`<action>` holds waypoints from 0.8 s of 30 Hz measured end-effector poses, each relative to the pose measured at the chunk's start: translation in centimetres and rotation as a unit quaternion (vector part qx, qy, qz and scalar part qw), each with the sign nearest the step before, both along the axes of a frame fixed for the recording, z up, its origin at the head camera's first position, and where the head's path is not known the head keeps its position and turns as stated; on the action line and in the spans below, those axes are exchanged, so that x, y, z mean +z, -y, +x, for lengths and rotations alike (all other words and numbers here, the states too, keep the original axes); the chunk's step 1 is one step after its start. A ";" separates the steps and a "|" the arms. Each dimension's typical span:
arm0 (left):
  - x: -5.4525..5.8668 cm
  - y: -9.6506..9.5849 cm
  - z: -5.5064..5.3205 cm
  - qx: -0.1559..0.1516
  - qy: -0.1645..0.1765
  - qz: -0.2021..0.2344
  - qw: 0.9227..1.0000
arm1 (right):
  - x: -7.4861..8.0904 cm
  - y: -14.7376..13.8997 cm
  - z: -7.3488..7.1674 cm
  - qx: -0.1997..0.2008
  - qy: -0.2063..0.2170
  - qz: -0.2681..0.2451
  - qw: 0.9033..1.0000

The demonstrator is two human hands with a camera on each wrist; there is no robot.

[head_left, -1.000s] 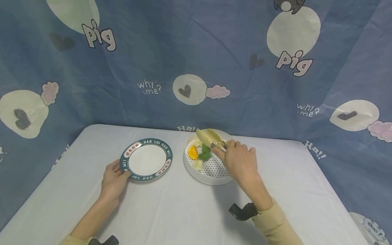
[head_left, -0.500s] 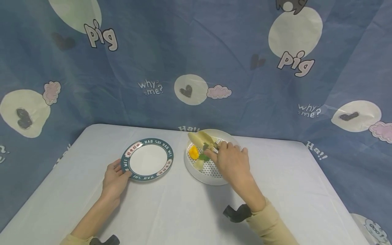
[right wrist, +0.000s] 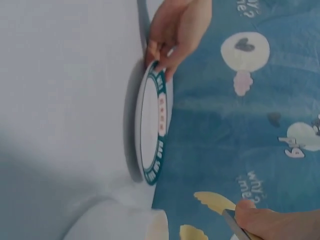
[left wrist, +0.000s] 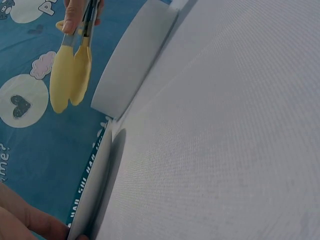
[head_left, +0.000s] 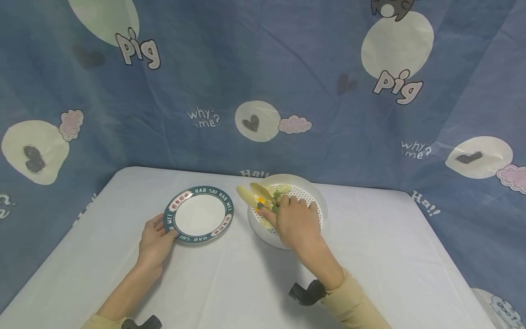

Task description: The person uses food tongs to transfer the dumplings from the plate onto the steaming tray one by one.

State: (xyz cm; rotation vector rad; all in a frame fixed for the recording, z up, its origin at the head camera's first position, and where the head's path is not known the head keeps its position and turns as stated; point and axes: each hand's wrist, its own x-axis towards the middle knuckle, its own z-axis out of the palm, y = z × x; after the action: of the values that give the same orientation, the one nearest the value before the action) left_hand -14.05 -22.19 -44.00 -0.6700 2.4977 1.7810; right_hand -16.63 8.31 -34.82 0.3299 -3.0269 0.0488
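My left hand (head_left: 155,244) pinches the near left rim of a white plate (head_left: 200,214) with a green lettered border, thumb on top. In the right wrist view, the plate (right wrist: 149,122) shows nearly edge-on, tilted above its shadow. My right hand (head_left: 297,224) grips tongs (head_left: 247,196) with metal arms and yellow tips. They hang over the left side of a round white steamer basket (head_left: 322,217) with a perforated base. In the left wrist view, the tongs' tips (left wrist: 62,77) stand slightly apart with nothing between them. An orange-yellow piece (head_left: 261,200) and pale pieces (head_left: 283,188) lie in the basket, partly hidden.
A white cloth covers the table (head_left: 230,283). Behind its far edge hangs a blue patterned curtain (head_left: 197,151). Black bands sit on both wrists, the right band (head_left: 308,292) just over the cloth. A narrow gap separates plate and basket.
My right hand has moved left with the tongs, their tips going from above the back of the basket to its left rim. The left hand and the plate stay where they were.
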 end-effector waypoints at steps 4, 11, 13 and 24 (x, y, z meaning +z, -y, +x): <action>0.1 0.0 0.0 -0.003 0.001 0.004 1.000 | -0.2 0.9 0.3 0.006 -0.007 -0.001 1.000; 0.2 0.1 0.0 -0.006 0.000 0.011 1.000 | -0.7 2.7 0.8 0.030 -0.026 0.013 0.999; 0.1 0.1 0.0 -0.005 0.000 0.009 1.000 | -0.9 3.3 0.9 0.036 -0.022 0.019 0.999; 0.1 0.1 0.0 -0.006 0.000 0.007 1.000 | -2.7 5.8 1.7 0.066 0.006 0.057 0.996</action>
State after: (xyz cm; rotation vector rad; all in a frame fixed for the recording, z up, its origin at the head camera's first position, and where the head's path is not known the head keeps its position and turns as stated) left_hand -14.04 -22.25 -43.93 -0.6547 2.4801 1.7934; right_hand -14.97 2.48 -37.50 0.5422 -3.0220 -0.1133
